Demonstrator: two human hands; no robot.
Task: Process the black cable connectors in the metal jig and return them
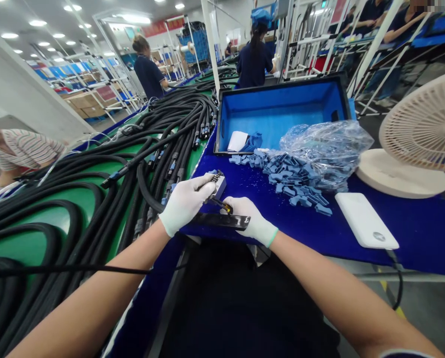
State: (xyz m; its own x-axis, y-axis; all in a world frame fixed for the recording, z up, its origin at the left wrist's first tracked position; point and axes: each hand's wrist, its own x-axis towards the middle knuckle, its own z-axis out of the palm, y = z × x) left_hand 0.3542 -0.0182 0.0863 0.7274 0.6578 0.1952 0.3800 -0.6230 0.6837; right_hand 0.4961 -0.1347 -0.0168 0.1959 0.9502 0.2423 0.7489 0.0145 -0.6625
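Both of my hands wear white gloves and meet over the front edge of the blue-covered table. My left hand (188, 201) has its fingers closed on the end of a black hose, beside a small grey metal block (219, 184). Close by on the right, my right hand (250, 219) is closed round a small dark part with a yellow tip (228, 209); its full shape is hidden by the fingers. A flat, shiny black strip (222, 220) lies just under both hands. Small blue clips (295, 176) are heaped beyond my right hand.
Black hoses (133, 169) cover the green belt at left. A blue bin (278, 107), plastic bag (325, 144), white power bank (367, 220) and beige fan (424, 124) stand around the blue table (424, 233). People (255, 59) work farther off.
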